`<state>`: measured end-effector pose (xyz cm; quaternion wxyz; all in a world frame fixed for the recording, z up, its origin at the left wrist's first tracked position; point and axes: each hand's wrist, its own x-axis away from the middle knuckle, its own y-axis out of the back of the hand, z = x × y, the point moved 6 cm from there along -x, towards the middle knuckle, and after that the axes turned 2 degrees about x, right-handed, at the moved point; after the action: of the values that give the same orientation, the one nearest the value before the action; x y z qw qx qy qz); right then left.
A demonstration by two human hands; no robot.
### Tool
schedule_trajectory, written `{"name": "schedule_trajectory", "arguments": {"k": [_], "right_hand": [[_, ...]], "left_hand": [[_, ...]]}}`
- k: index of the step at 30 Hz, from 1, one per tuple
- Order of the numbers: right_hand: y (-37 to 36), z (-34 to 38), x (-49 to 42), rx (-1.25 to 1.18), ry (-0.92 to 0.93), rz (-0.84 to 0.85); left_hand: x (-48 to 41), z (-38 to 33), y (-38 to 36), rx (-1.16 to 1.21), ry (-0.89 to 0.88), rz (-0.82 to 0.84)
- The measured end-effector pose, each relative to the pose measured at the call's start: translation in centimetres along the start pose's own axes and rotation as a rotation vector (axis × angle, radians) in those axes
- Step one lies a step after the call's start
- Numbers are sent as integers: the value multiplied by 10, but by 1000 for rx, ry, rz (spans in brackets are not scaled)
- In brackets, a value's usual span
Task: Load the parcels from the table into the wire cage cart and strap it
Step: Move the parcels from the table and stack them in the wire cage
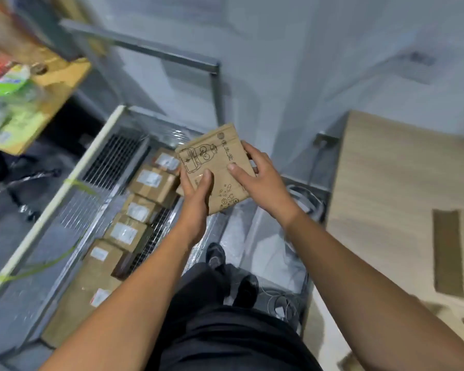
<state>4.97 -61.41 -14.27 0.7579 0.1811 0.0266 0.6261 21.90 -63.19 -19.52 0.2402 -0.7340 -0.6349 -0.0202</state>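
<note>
Left half of frame: the wire cage cart runs from lower left up to centre, mesh walls, pale top rail along its left edge, a green strap looped on that rail. Right side: we see the wooden table, with a taped cardboard box at the right edge, partly cut off. Inside the cart, a row of brown parcels with white labels lies along the floor, touching end to end. Centre frame: we're holding a flat kraft parcel with line drawings printed on it, tilted, above the cart's near edge. Left hand grips its lower left side, thumb on top. Right hand grips its right edge, thumb pressed on the face. Bottom centre: dark trousers and two black shoes on the grey floor.
</note>
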Motion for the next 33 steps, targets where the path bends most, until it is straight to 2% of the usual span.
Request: {"name": "schedule_trajectory", "arguments": {"k": [4,8,10,13,17,19,22,24,26,30,33], "right_hand": [[-81,32,-15,110,77,240],[-162,25,-35,257,80,503],[-190,8,-54,491,108,530],[-226,-26,-82,878,299,565],[-260,-83,-135,1054,390,557],[-269,-107,-171,1140,426,501],[-288,-140,-203,1199,454,540],[-299,-170,-210,1237,287,583],[-306,-199,-208,1379,181,562],[-310,-215,-209,1512,236,446],[-310,-215,-213,1498,241,424]], "left_hand": [[14,-13,80,96,-90,-184],[17,-1,163,175,9,-433],[13,15,205,156,117,-576],[0,53,261,148,199,-692],[-42,130,310,219,282,-770],[-78,173,325,271,302,-753],[-125,240,342,259,351,-716],[-153,279,350,230,384,-703],[-182,323,354,244,423,-657],[-234,398,368,224,451,-613],[-267,432,374,202,524,-596]]}}
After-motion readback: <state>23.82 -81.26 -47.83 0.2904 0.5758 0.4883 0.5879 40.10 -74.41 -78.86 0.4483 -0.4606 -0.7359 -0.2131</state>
